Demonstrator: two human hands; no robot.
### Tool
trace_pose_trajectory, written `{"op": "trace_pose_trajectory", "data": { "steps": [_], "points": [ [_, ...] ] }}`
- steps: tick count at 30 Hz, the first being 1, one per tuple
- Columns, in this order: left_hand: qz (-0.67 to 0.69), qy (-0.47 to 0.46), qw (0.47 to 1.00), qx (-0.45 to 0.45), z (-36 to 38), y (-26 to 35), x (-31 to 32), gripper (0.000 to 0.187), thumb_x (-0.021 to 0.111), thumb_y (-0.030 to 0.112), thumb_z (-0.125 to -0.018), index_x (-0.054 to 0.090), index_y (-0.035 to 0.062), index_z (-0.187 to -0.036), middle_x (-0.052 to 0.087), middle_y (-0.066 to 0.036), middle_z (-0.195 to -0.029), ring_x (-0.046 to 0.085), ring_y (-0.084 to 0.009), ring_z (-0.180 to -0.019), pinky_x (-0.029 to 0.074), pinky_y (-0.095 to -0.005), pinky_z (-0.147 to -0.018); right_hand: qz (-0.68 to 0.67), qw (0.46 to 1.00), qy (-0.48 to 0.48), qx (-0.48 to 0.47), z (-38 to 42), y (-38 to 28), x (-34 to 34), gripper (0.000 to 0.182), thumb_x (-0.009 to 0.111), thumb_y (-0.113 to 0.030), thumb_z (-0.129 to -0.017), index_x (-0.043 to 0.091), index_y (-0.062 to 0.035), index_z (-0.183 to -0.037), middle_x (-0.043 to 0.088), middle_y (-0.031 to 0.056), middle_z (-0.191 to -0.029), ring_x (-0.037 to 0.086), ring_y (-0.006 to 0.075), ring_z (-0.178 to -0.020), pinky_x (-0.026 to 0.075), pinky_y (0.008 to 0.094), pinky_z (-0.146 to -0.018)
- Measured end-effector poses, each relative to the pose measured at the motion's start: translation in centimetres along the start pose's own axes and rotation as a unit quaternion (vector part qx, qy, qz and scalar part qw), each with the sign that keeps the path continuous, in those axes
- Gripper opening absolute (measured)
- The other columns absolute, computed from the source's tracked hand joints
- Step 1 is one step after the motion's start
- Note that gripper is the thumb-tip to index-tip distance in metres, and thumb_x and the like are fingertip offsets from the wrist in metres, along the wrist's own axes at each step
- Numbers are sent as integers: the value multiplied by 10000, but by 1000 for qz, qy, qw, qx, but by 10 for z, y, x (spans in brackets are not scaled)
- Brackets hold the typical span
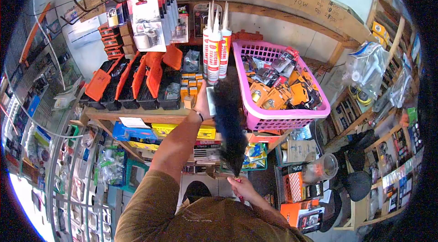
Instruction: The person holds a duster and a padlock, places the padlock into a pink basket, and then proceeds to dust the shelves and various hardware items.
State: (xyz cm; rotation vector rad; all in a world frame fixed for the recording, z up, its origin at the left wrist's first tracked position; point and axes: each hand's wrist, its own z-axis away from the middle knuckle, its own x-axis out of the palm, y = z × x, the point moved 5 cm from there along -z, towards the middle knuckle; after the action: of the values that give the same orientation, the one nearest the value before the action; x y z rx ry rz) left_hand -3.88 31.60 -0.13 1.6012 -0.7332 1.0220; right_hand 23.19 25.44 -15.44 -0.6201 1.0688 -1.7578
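My right hand (246,189) is closed round the handle of a black duster (229,125), whose blurred dark head reaches up past the shelf edge to the sealant tubes. On the wooden shelf (178,113), my left hand (202,103) touches a pale flat item (211,101); its fingers are partly hidden, so its grip is unclear. Several white silicone sealant tubes (213,55) stand upright just beyond it. Small orange boxes (190,86) lie left of that hand. To the right, a pink basket (283,113) holds many packaged items.
Black bins with orange lids (152,80) line the shelf's left part. Packaged goods (150,18) hang from hooks above. Yellow and blue boxes (182,131) sit below the shelf. A clear plastic jar (325,167) and orange boxes (294,212) stand at the lower right.
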Motion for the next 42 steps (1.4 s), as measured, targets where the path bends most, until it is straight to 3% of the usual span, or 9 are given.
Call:
{"op": "trace_pose_trajectory", "data": {
  "steps": [3, 7, 12, 16, 20, 24, 27, 32, 42],
  "points": [
    [-53, -202, 977, -33, -3, 3, -8, 745, 291, 653, -786, 424, 57, -1214, 484, -155, -1182, 478, -309, -1065, 335, -443, -938, 53, 998, -15, -9, 1, 0, -1, 456, 553, -400, -813, 388, -120, -493, 372, -28, -409, 338, 77, -326, 248, 234, -330],
    [-21, 23, 999, 26, -4, 3, -15, 841, 298, 710, -737, 429, 13, -1189, 510, -171, -1129, 506, -328, -1008, 364, -463, -903, 9, 999, 37, 33, 11, -15, -4, 464, 548, -413, -811, 401, -111, -491, 391, -18, -409, 359, 79, -324, 264, 232, -327],
    [-47, -213, 975, -52, -6, 4, -13, 758, 305, 659, -779, 425, 47, -1210, 492, -147, -1172, 472, -293, -1070, 341, -432, -934, 53, 998, -24, 12, 6, -2, -1, 458, 553, -409, -810, 409, -110, -495, 399, -13, -412, 375, 77, -331, 273, 233, -328],
    [-36, 22, 999, 21, -6, 2, -18, 854, 283, 705, -745, 392, 5, -1222, 474, -197, -1174, 449, -355, -1082, 331, -481, -932, 47, 998, 36, 5, -1, 3, -4, 449, 557, -402, -810, 411, -108, -504, 400, -15, -421, 370, 78, -339, 279, 236, -333],
    [-39, -232, 970, -55, -11, 4, -28, 758, 330, 662, -766, 422, 57, -1214, 495, -133, -1171, 485, -303, -1045, 358, -440, -915, 85, 995, -46, -13, 3, -2, 4, 440, 557, -400, -811, 417, -107, -513, 396, -19, -426, 361, 80, -340, 274, 235, -334],
    [-52, 46, 997, 46, -11, 4, -28, 851, 304, 702, -737, 380, 16, -1234, 475, -186, -1179, 487, -365, -1023, 364, -482, -900, 15, 1000, 6, 1, 7, -8, 2, 445, 547, -398, -817, 401, -113, -507, 386, -22, -412, 358, 77, -331, 257, 236, -325],
    [-67, -218, 972, -51, -12, 4, -25, 767, 331, 670, -758, 407, 69, -1228, 487, -126, -1183, 477, -303, -1059, 355, -443, -917, 47, 999, -14, 7, 11, -10, 3, 451, 540, -403, -819, 394, -117, -503, 384, -23, -405, 351, 74, -319, 251, 236, -319],
    [-75, 48, 995, 45, -13, 5, -30, 874, 274, 717, -732, 358, 12, -1242, 474, -194, -1169, 487, -382, -1015, 357, -497, -902, -3, 999, 36, 18, 8, -5, -6, 458, 539, -419, -817, 397, -115, -504, 389, -21, -407, 344, 71, -315, 256, 235, -318],
    [-5, -84, 996, -43, -12, 4, -33, 836, 273, 709, -743, 416, 28, -1206, 469, -189, -1182, 437, -398, -1081, 342, -490, -918, 65, 997, -6, 34, 12, -4, 4, 460, 542, -436, -811, 401, -122, -506, 409, -18, -424, 363, 79, -329, 267, 237, -331]
  ]
}}
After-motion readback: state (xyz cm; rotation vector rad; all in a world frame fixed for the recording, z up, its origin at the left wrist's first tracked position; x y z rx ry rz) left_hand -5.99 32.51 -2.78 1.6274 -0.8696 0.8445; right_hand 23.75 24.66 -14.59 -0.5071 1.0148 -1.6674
